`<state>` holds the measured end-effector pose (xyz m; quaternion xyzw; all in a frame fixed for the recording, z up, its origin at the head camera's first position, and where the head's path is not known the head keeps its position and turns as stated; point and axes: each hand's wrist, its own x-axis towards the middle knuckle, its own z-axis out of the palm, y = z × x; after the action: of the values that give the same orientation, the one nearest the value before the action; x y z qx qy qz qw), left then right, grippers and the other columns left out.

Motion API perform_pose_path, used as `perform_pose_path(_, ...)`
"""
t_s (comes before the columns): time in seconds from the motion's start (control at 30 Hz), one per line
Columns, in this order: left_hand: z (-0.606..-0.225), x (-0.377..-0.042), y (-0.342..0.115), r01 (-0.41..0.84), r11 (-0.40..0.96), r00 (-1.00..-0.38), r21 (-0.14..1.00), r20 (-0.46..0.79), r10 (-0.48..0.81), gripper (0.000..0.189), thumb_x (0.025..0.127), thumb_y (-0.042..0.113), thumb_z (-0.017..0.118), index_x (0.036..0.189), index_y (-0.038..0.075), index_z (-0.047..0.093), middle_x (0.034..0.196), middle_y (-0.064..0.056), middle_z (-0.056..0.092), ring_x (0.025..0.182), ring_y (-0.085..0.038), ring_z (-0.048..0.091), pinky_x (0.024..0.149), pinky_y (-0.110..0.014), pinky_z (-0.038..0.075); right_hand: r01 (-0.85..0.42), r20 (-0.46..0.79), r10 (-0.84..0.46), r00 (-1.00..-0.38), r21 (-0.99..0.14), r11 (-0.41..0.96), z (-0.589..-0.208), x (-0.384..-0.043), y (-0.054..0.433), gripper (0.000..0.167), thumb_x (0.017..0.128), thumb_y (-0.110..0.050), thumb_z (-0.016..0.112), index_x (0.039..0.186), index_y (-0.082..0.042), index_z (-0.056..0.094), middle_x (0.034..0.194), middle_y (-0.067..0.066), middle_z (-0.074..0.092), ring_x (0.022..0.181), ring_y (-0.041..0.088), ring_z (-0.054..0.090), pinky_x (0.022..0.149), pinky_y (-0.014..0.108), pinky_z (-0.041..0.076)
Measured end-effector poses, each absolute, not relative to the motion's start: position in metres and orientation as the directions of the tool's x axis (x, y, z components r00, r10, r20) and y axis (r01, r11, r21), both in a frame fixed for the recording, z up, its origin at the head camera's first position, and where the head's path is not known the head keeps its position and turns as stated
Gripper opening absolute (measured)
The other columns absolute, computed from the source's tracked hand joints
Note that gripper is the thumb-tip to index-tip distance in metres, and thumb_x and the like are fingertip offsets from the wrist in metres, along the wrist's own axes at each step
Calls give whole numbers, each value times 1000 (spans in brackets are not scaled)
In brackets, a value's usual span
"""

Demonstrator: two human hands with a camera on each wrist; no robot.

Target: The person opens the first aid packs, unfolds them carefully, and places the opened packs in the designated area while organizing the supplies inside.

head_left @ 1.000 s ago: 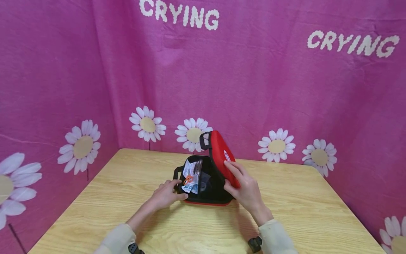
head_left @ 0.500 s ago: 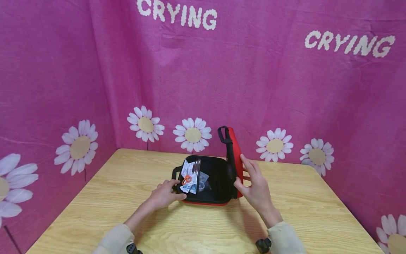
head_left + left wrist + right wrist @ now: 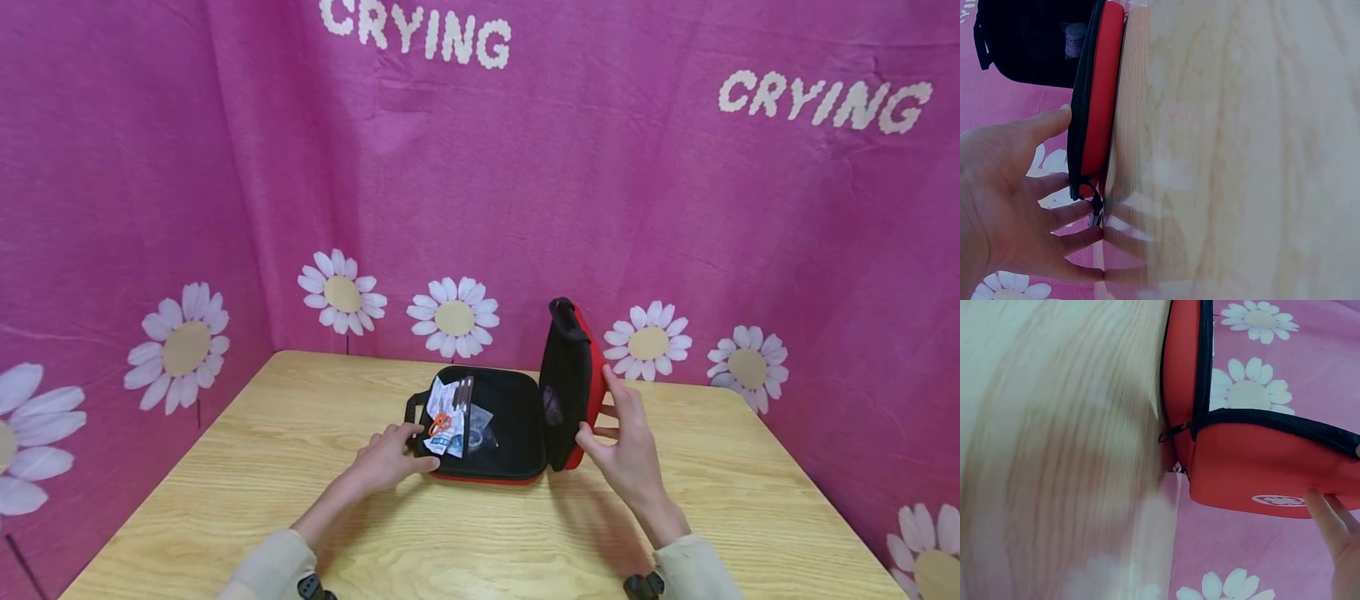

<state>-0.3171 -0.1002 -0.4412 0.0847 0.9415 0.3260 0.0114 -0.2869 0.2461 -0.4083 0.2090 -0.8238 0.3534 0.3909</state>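
A red first-aid kit (image 3: 517, 417) with black lining lies unzipped on the table, its lid (image 3: 567, 362) standing nearly upright on the right. In its left half are orange-handled scissors (image 3: 440, 424), white printed packets (image 3: 447, 393) and slim dark items (image 3: 464, 392); a clear packet (image 3: 477, 423) lies beside them. My left hand (image 3: 382, 458) rests at the kit's left end by the handle, thumb at the rim and fingers straight and spread in the left wrist view. My right hand (image 3: 626, 446) holds the lid, thumb at its edge and fingers against its red outside (image 3: 1241, 459).
The kit stands on a pale wooden table (image 3: 465, 542). A pink curtain (image 3: 600, 208) with daisies hangs behind and on both sides. A zipper pull (image 3: 1174, 432) dangles by the hinge corner. Dark wrist cameras (image 3: 643, 586) sit at the sleeves.
The lid has swung from leaning over the kit to standing upright and tipped rightward, and my right hand has moved right with it. My left hand stays at the left end.
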Motion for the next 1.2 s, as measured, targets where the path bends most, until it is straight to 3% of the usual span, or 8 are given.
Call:
perform_pose_path(0.3,-440,-318,-103,162,777,-984,608,39,174,70,80,48,77,137,13,57,124,-12,60,112,-33,52,92,-56,40,-516,732,73,-678,-544,662,-410,-279,257,99,75,4,79,157,-22,29,130,15,51,94,28,67,68,9,51)
perform_pose_path(0.53,-439,-316,-103,159,780,-984,606,32,176,70,81,48,77,137,13,57,128,-14,59,114,-34,52,93,-58,40,-436,662,131,-738,-616,657,-413,-275,268,104,78,4,78,159,-26,20,135,15,47,90,31,67,66,12,52)
perform_pose_path(0.73,-441,-317,-102,164,777,-983,608,37,178,70,81,49,76,137,13,57,129,-14,59,115,-35,52,93,-58,40,-362,601,172,-780,-659,660,-412,-273,285,99,78,0,80,157,-18,22,134,15,48,89,28,67,73,3,46)
perform_pose_path(0.87,-441,-317,-102,168,775,-983,610,45,177,69,80,47,77,136,12,57,129,-14,59,114,-35,52,93,-58,40,-260,488,208,-848,-723,640,-409,-269,294,94,83,-10,79,155,-16,20,131,16,49,91,32,67,72,10,50)
perform_pose_path(1.03,-441,-318,-102,172,772,-983,612,51,178,68,80,46,77,136,12,57,128,-13,60,114,-35,52,93,-58,40,-153,353,242,-904,-794,589,-408,-264,302,94,86,-20,78,154,-17,14,130,18,48,90,16,67,67,19,55)
perform_pose_path(1.2,-442,-318,-102,172,771,-983,613,54,177,68,80,46,77,135,12,58,129,-14,60,115,-36,52,93,-58,40,-124,298,260,-918,-842,525,-413,-261,307,96,86,-21,79,154,-15,11,130,19,47,79,-5,62,63,28,58)
